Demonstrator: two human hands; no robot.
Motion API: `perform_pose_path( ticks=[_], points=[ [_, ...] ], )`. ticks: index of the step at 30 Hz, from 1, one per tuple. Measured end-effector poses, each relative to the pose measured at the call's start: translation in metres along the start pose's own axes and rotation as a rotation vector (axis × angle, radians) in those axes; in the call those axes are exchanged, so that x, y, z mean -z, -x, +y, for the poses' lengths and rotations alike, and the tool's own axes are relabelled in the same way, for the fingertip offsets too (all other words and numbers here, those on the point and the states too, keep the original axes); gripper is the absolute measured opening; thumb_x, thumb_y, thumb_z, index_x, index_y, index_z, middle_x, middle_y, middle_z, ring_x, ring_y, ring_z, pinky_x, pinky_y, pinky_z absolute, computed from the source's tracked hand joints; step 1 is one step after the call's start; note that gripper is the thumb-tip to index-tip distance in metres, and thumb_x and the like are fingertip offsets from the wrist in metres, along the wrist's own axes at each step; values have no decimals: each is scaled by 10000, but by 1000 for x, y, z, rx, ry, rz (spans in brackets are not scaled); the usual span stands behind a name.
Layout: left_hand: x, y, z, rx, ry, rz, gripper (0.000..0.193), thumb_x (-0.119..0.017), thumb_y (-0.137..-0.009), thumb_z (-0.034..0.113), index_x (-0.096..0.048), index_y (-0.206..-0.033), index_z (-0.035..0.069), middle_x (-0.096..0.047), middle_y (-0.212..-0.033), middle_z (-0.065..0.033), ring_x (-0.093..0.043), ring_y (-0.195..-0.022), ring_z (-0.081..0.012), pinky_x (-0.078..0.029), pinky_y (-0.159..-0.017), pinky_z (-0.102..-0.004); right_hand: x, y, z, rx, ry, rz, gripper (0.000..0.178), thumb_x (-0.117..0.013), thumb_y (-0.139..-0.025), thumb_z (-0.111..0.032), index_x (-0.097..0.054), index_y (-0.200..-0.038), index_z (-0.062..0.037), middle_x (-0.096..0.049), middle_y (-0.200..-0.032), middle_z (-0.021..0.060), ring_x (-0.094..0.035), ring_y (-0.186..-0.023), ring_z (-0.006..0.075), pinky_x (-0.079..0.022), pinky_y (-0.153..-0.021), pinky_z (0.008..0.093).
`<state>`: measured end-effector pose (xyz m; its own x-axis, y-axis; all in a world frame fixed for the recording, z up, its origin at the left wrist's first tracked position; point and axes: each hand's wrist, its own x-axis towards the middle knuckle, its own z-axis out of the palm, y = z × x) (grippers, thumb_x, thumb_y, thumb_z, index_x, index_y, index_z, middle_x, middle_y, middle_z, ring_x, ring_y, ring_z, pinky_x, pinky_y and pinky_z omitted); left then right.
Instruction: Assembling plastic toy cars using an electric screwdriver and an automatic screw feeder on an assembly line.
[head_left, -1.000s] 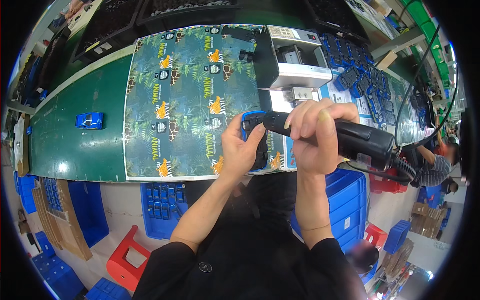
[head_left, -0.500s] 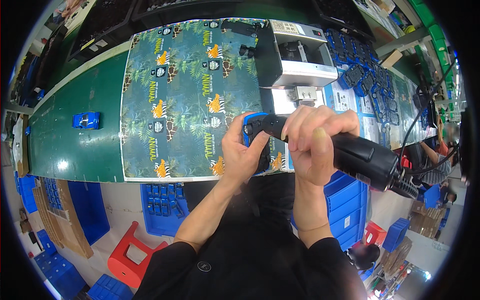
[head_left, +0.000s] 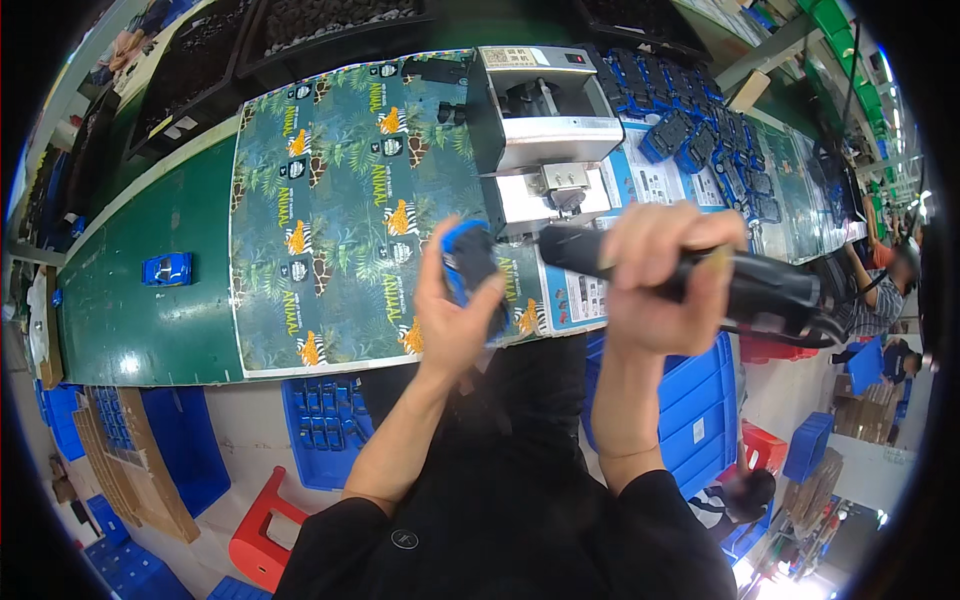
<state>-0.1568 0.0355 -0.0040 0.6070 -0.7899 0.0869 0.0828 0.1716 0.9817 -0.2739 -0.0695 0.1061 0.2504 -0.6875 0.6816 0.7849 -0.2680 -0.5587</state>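
Note:
My left hand (head_left: 446, 318) grips a toy car (head_left: 472, 258) with a blue body, its black underside turned up, over the printed sheet on the table. My right hand (head_left: 662, 285) is wrapped round a black electric screwdriver (head_left: 770, 297), held sideways and slightly blurred. The screwdriver's nose points left at the car, with a gap between them. Just beyond stands a metal screw feeder (head_left: 560, 132) with a small silver block on its front. Far to the left, a blue toy car (head_left: 167, 269) rests on its wheels on the green tabletop.
Several upturned blue-and-black car bodies (head_left: 690, 140) crowd the table right of the feeder. Dark bins of parts (head_left: 335, 35) line the back edge. Below the table are a blue tray of cars (head_left: 330, 450), a red stool (head_left: 262, 535) and a blue crate (head_left: 690, 420).
The screwdriver has pulled away from the car's underside, moving right with my right hand. My left hand has shifted a little left with the car. The view has also shifted.

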Motion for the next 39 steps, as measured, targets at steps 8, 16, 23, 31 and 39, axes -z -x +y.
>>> perform_pose_path(
  ticks=[8,16,23,31,39],
  points=[
    [14,-23,2,294,599,-3,822,-654,-782,-62,-291,-1493,133,-584,-1201,-158,-655,-980,-248,-604,-780,-393,24,-31,7,18,299,163,133,-640,-888,-3,-519,-937,-23,-546,-626,63,-547,-507,145,-489,-540,296],
    [15,-23,-3,323,554,-16,622,-654,-768,-78,-437,-1338,41,-609,-1196,-148,-662,-966,-230,-602,-775,-388,5,-39,16,-189,578,80,204,-718,-834,12,-523,-847,-46,-533,-579,32,-514,-445,105,-457,-480,261],
    [15,-25,-6,306,551,-15,586,-653,-770,-79,-459,-1312,36,-611,-1203,-147,-659,-973,-231,-594,-782,-383,9,2,-2,-302,121,147,60,-515,-938,-98,-490,-917,-47,-443,-598,40,-437,-457,159,-426,-483,317],
    [16,-27,-6,331,573,-16,551,-684,-763,-75,-486,-1260,55,-620,-1166,-113,-666,-972,-220,-584,-784,-362,-24,30,4,-359,138,35,87,-524,-922,-110,-467,-943,-48,-477,-631,55,-472,-499,157,-471,-553,326],
    [17,-26,-8,353,578,-9,529,-668,-775,-76,-497,-1262,41,-633,-1167,-121,-669,-969,-224,-583,-779,-361,-35,48,10,-424,281,0,225,-679,-874,-78,-455,-883,-57,-502,-642,68,-506,-530,172,-474,-566,332]
  ],
)
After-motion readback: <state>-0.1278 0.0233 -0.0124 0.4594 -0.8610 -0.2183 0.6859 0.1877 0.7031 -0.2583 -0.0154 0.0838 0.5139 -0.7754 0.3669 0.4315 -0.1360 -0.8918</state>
